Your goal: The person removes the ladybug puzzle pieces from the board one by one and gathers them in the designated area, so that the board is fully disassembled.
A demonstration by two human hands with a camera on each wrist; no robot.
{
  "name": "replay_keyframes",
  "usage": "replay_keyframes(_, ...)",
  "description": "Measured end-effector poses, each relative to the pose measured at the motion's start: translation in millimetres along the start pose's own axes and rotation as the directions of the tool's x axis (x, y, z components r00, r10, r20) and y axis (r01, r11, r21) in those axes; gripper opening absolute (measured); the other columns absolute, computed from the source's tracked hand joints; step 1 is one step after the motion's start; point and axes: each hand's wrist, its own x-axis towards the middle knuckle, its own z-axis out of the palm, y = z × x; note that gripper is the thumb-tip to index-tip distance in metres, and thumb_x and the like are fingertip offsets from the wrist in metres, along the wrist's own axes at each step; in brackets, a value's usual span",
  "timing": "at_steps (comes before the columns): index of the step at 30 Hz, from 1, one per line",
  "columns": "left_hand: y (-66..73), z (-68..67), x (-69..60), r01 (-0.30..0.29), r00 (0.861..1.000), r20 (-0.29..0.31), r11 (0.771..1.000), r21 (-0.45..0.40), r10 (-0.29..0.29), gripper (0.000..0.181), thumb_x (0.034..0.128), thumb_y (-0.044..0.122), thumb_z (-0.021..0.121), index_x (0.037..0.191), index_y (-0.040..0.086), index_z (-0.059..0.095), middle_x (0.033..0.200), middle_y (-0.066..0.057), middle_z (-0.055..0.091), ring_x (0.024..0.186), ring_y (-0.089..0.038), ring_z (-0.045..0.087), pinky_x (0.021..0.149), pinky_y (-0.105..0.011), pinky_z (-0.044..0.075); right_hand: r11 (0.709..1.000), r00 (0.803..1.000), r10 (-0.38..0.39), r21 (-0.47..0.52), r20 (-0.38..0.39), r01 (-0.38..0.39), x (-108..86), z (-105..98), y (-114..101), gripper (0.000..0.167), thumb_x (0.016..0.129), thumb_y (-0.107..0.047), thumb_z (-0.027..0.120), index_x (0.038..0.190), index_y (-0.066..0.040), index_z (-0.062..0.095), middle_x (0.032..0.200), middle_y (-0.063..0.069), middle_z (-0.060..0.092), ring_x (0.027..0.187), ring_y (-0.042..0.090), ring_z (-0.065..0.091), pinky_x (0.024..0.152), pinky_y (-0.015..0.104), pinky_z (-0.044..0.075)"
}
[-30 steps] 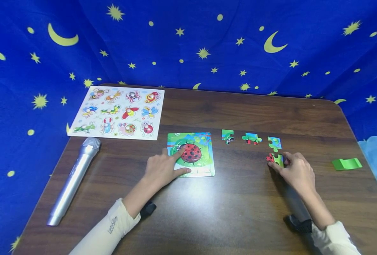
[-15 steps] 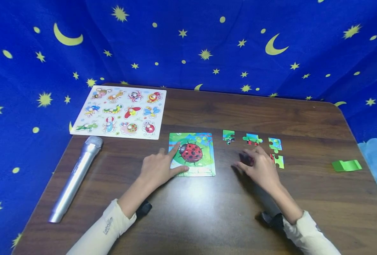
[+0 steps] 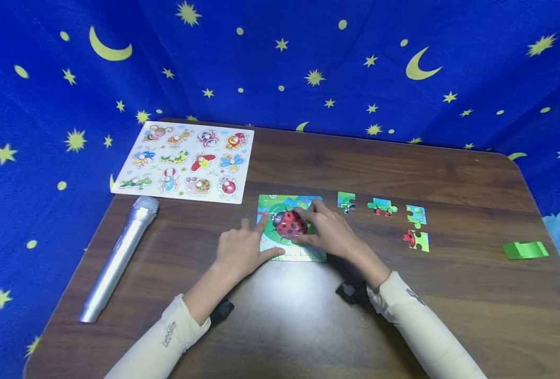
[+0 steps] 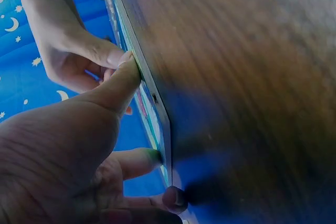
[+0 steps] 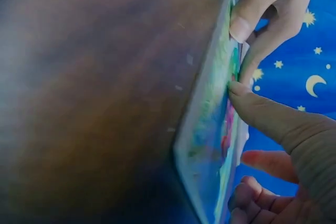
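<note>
Puzzle (image 3: 289, 226): flat, square, glossy; lies on wood-grain table (image 3: 303, 337). L hand (image 3: 237, 250) unclenched, thumb & index straight, touching puzzle's 9 o'clock side; R hand (image 3: 334, 230) likewise unclenched, thumb on puzzle face. Puzzle position: approx. 2 o'clock from L hand, 9 o'clock from R hand.

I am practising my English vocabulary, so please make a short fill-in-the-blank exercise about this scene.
The left hand and right hand touch a puzzle showing a red ____.
Beside it lie ____ loose pieces.
A silver ____ lies near the white board.
The main colour of the curtain is ____.

Missing words: ladybug; four; microphone; blue.
</note>
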Motion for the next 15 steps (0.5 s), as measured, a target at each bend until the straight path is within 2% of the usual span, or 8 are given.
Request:
replay_keyframes(5, 0.5, 0.9, 0.0, -0.009, 1.0, -0.005, 1.0, 0.001, 0.009, 0.096, 0.0809, 0.082, 0.051, 0.155, 0.024, 0.035, 0.119, -0.021, 0.064, 0.047, -0.016, 0.041, 0.042, -0.029, 0.032, 0.999, 0.999, 0.01, -0.053, 0.039, -0.008, 10.0, -3.3, -0.8, 0.072, 0.078, -0.037, 0.085, 0.138, -0.007, 0.059, 0.098, 0.014, 0.053, 0.06, 0.013, 0.042, 0.048, 0.023, 0.034)
replay_keyframes(9, 0.2, 2.0, 0.5, -0.007, 1.0, -0.003, 1.0, -0.001, 0.007, 0.095, 0.081, 0.082, 0.051, 0.155, 0.024, 0.035, 0.123, -0.022, 0.063, 0.047, -0.016, 0.042, 0.042, -0.029, 0.032, 0.998, 0.995, 0.023, -0.052, 0.093, -0.019, 12.6, -5.2, -0.4, 0.071, 0.079, -0.039, 0.084, 0.139, -0.01, 0.059, 0.101, 0.014, 0.053, 0.059, 0.013, 0.042, 0.047, 0.022, 0.033)
replay_keyframes(15, -0.8, 2.3, 0.4, -0.003, 1.0, -0.007, 1.0, 0.001, 0.003, 0.095, 0.0814, 0.081, 0.051, 0.155, 0.025, 0.035, 0.125, -0.022, 0.063, 0.047, -0.015, 0.038, 0.042, -0.028, 0.03, 0.998, 0.982, 0.058, -0.008, 0.18, -0.058, 15.1, -5.6, -2.1, 0.066, 0.083, -0.037, 0.081, 0.14, -0.012, 0.058, 0.108, 0.013, 0.053, 0.069, 0.015, 0.045, 0.051, 0.023, 0.036)
